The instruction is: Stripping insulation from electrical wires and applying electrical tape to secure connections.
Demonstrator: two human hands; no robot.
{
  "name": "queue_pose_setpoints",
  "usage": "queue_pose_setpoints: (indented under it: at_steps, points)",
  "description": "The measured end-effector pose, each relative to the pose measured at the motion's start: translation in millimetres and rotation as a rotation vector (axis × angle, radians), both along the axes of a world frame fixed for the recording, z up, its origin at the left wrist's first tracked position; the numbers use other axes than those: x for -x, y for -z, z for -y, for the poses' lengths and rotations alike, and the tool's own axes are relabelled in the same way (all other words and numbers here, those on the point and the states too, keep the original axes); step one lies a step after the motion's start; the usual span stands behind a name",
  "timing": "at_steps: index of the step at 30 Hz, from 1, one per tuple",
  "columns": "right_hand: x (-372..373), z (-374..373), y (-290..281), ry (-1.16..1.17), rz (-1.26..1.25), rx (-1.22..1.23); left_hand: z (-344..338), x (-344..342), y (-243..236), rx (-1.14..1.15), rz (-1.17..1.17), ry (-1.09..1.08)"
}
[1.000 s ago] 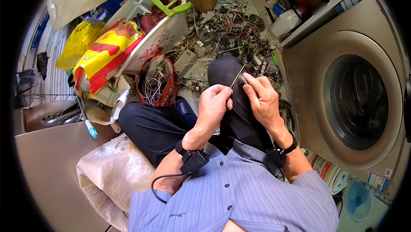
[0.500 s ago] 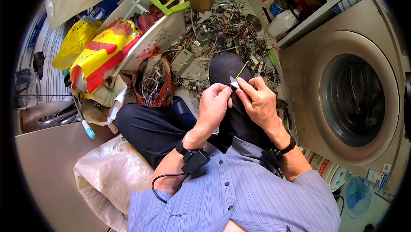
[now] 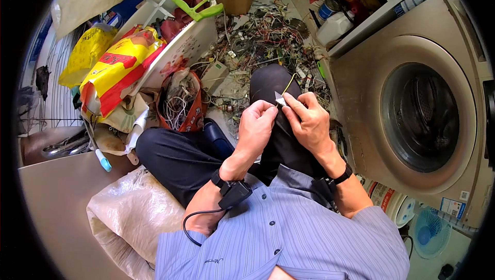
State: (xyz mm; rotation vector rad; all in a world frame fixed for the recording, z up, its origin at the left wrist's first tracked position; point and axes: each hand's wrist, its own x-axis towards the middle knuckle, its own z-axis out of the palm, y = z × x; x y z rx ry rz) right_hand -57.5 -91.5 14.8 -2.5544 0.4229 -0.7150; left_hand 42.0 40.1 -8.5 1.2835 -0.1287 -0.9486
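Both my hands meet over my raised right knee. In my right hand (image 3: 305, 117), thumb and fingers are closed on a small silver pointed blade (image 3: 279, 99), whose handle I cannot see. A yellow wire (image 3: 289, 85) rises in a bent line from behind the right fingertips, beside the blade. My left hand (image 3: 256, 125) is closed in a pinch just left of the blade. What its fingertips hold, if anything, is too small or hidden to name.
A heap of loose wires and small parts (image 3: 273, 35) covers the floor ahead. To its left stands a red bag of white cables (image 3: 180, 99), with a yellow-and-red sack (image 3: 121, 66) beyond. A front-loading washing machine (image 3: 361, 125) is close on my right. A pale woven sack (image 3: 136, 213) lies at my left.
The whole scene has shifted slightly left in the picture. The blade is turned a little and shows brighter; both hands keep nearly the same pose.
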Motion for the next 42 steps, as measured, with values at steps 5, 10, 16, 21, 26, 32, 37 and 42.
queue_pose_setpoints:
  at_steps: [5,10,16,21,26,32,37,42]
  points:
    - [-1,-2,1,0.015,0.008,0.015,-4,4,0,0.007,0.030,-0.016]
    - [-1,-6,0,0.022,0.004,0.034,-8,6,3,0.042,0.041,-0.038]
    - [1,-8,1,0.022,0.017,0.079,-14,10,9,0.064,0.052,-0.067]
    - [3,-8,2,0.027,0.030,0.104,-14,11,8,0.043,0.071,-0.057]
    - [10,8,1,-0.067,0.036,0.044,-11,8,6,0.063,-0.058,-0.060]
    - [14,9,9,-0.060,0.103,-0.079,-6,8,5,0.007,-0.035,-0.028]
    - [6,8,2,-0.040,0.051,0.001,-7,7,5,0.001,-0.019,-0.033]
    - [5,9,-2,-0.075,0.019,0.087,-5,9,5,0.013,0.044,-0.029]
